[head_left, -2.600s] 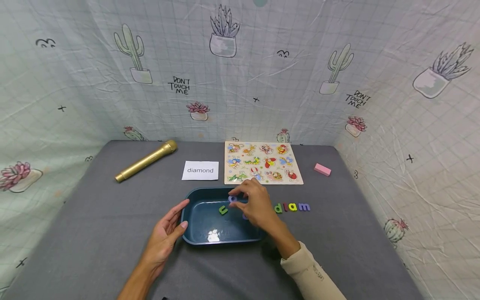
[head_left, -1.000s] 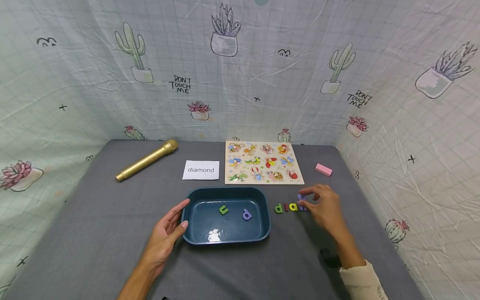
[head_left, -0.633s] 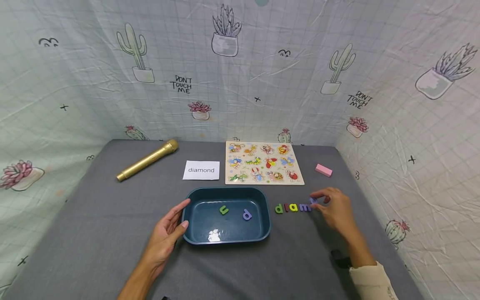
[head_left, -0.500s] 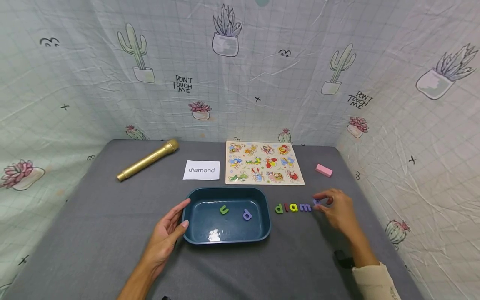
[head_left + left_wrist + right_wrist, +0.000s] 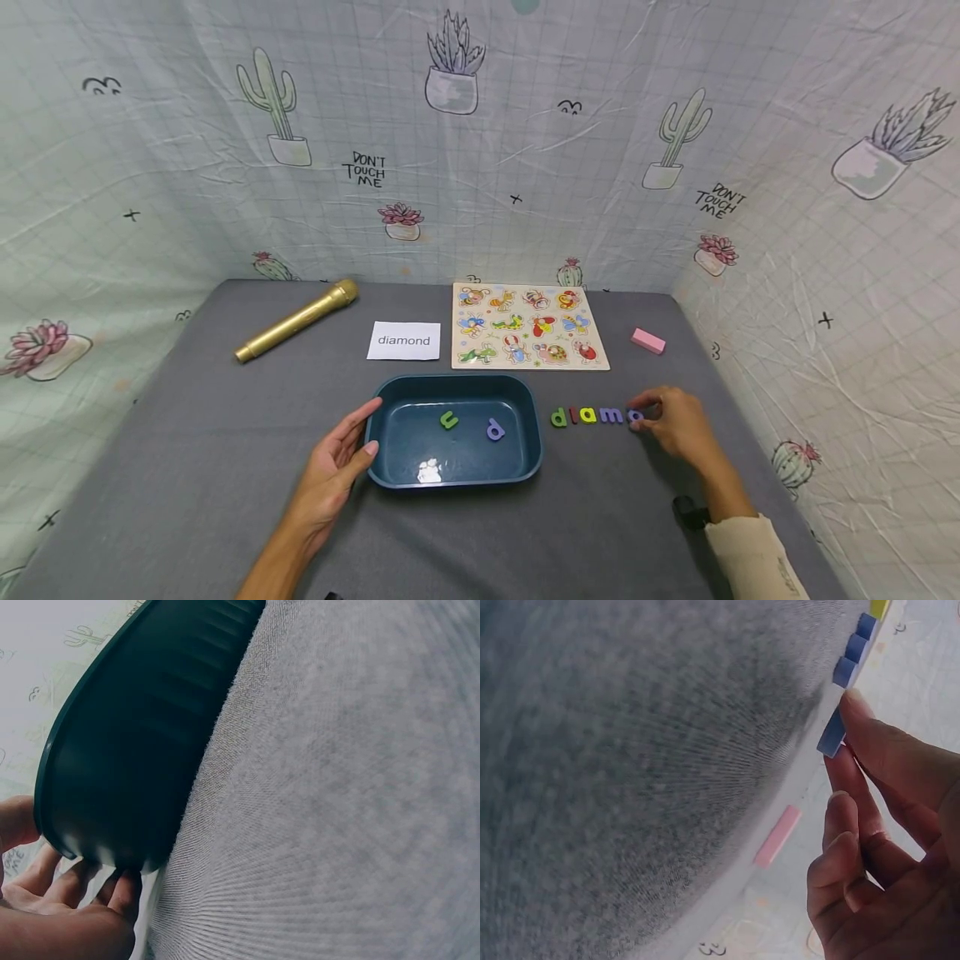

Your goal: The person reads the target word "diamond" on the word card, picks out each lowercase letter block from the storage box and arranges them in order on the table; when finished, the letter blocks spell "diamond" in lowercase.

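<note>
R fingers [image 5: 851, 784] pinch sm. purple ltr "o" [image 5: 832, 736] w/ round hole; L fingers [image 5: 360, 414] hold blue tray [image 5: 465, 460].

- Two hands [image 5: 326, 479] [image 5: 678, 423] are showing
- Seven letters [image 5: 611, 413] are showing: five outside, two inside one tray [image 5: 420, 446]
- One microphone [image 5: 295, 323], one card [image 5: 403, 350], one picture board [image 5: 530, 335], one pink block [image 5: 648, 341] are lying

The left hand [image 5: 324, 485] held its thumb spread from the index finger, both pointing forward and rightward; the bare left forearm [image 5: 276, 558] slanted back behind it. Well apart on its right, the right hand [image 5: 675, 421] pinched with thumb and index finger, other fingers bent, the right forearm [image 5: 726, 492] slanting back and outward into a cream sleeve [image 5: 753, 554].
</note>
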Available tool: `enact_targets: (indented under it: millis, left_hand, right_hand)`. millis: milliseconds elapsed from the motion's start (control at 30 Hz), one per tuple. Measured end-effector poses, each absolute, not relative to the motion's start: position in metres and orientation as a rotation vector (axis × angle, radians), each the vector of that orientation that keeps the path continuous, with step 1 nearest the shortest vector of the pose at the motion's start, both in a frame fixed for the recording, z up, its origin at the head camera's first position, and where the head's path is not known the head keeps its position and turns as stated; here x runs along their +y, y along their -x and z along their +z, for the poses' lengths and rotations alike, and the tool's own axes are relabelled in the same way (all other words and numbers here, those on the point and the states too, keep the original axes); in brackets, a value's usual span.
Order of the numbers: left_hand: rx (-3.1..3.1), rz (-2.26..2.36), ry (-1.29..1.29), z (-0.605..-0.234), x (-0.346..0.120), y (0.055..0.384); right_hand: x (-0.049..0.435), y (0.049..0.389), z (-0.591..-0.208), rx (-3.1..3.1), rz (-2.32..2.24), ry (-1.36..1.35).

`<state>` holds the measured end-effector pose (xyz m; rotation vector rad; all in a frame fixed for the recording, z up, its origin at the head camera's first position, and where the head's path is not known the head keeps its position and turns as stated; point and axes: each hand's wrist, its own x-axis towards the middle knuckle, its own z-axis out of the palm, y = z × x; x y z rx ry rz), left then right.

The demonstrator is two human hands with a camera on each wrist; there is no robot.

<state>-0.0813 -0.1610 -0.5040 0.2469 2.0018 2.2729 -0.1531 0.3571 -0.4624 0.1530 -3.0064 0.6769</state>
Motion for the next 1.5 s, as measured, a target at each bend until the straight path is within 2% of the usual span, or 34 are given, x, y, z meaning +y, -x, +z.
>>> enact_targets:
  millis: [867,1233,1500]
  left_hand:
    - [2.005,2.266,-0.225,-0.503,-0.160,0.082]
    - [2.008,2.265,-0.216,-0.502,-0.160,0.081]
    - [2.006,2.269,-0.229,-0.502,-0.160,0.081]
  right_hand:
    - [0.356,0.156,-0.462,-3.007,0.651,-0.151]
    - [0.306,0.143,-0.412,-2.811,0.686,-0.289]
    - [0.257,0.140,-0.394,-2.749,0.762,-0.347]
